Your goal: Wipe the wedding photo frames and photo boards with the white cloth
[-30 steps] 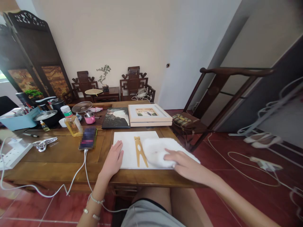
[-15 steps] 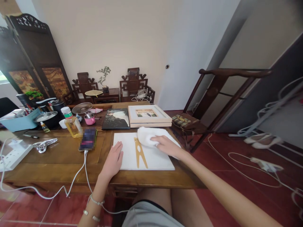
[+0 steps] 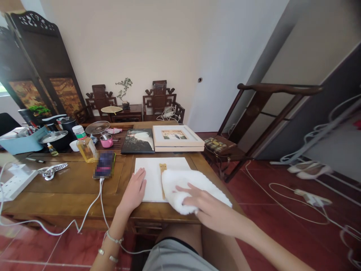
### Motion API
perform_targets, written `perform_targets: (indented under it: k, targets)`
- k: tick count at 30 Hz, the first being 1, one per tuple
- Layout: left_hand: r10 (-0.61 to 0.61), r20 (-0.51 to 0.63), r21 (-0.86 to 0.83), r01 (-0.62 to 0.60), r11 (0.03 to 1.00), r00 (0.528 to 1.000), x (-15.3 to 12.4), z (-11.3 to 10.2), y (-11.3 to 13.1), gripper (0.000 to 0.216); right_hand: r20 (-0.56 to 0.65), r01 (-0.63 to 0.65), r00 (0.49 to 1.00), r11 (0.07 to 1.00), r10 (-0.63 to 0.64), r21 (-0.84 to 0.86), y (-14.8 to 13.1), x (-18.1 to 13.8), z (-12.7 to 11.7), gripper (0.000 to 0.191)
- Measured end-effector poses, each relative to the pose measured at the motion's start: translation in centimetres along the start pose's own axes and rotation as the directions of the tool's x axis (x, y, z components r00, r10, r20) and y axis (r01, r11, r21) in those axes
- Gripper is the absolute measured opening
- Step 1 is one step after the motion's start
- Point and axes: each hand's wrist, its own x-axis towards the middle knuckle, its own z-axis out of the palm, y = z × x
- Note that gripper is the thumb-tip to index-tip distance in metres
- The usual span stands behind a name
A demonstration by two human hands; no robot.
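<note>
A white album or board with a gold figure on its cover lies flat at the table's front edge. My left hand rests flat on its left side, fingers stretched out. Bunched in my right hand is a fluffy white cloth, pressed over the right part of the cover and the near edge. The cloth hides much of the gold figure and the board's right side.
Behind the board lie a dark photo panel and a stacked pale frame. To the left are a charging phone, an oil-coloured bottle, a pink cup and a power strip. A wooden chair stands right.
My right hand has drawn the white cloth from the upper part of the cover down toward me, covering more of the gold figure. My left hand stays in place.
</note>
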Motion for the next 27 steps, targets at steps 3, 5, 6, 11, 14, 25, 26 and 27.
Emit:
perform_targets:
  k: [3,5,6,11,14,25,26,27]
  targets:
    - [0.008,-0.009,-0.005,-0.008,1.000,1.000,0.0,0.0,0.0,0.043,0.016,0.021,1.000,0.999,-0.021,0.025,-0.6,-0.7,-0.5,0.051]
    - [0.016,-0.018,-0.008,-0.016,1.000,1.000,0.0,0.1,-0.1,0.042,-0.032,0.014,0.999,1.000,-0.013,0.025,0.0,0.3,-0.5,0.050]
    - [0.020,-0.021,-0.009,-0.020,1.000,1.000,0.0,0.1,-0.2,0.042,-0.061,0.009,0.998,1.000,-0.007,0.023,0.7,1.1,-0.4,0.050]
    - [0.026,-0.028,-0.005,-0.027,1.000,0.999,0.0,0.1,-0.3,0.041,-0.227,-0.021,0.974,0.999,0.027,0.032,5.1,7.2,0.2,0.048]
    - [0.015,-0.027,-0.001,-0.015,1.000,1.000,0.1,0.1,-0.2,0.041,-0.271,-0.035,0.962,0.999,0.042,0.032,6.5,10.0,0.6,0.048]
    - [0.009,-0.021,-0.001,-0.009,1.000,1.000,0.0,0.0,0.0,0.041,-0.146,0.060,0.987,0.998,-0.062,-0.019,-0.4,3.3,1.9,0.048]
    - [0.008,-0.022,-0.004,-0.008,1.000,1.000,0.0,0.0,0.0,0.041,-0.115,0.082,0.990,0.997,-0.082,-0.001,-1.2,2.4,1.8,0.047]
    - [0.009,-0.024,-0.006,-0.009,1.000,1.000,0.0,0.0,0.0,0.041,-0.087,0.107,0.991,0.994,-0.105,0.018,-1.8,1.6,1.7,0.047]
